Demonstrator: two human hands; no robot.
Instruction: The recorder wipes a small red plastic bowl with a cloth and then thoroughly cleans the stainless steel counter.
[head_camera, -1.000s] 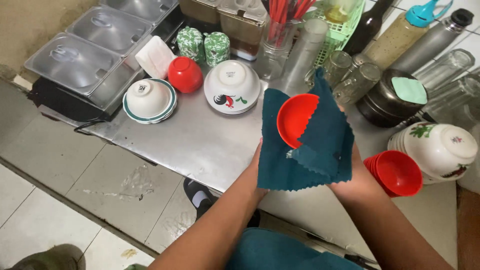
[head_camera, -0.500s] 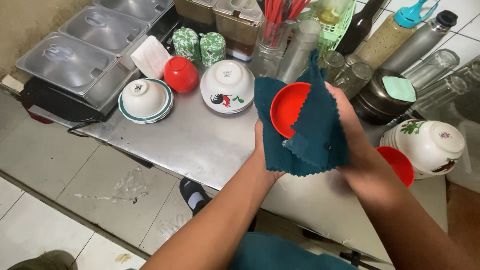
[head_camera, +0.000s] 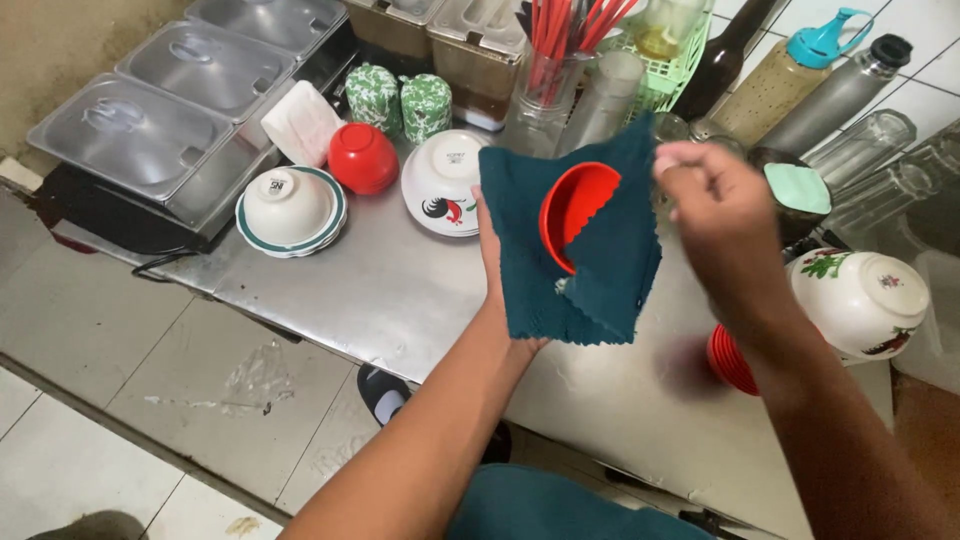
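Two green-and-white patterned wrapped packs standing upright side by side behind the red bowl

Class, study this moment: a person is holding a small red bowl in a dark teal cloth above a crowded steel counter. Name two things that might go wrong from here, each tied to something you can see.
1. The red bowl is held through the teal cloth mainly by the left hand; it may slip and drop onto the steel counter.
2. The right hand moves close to the glasses and bottles; a swing could knock one over.
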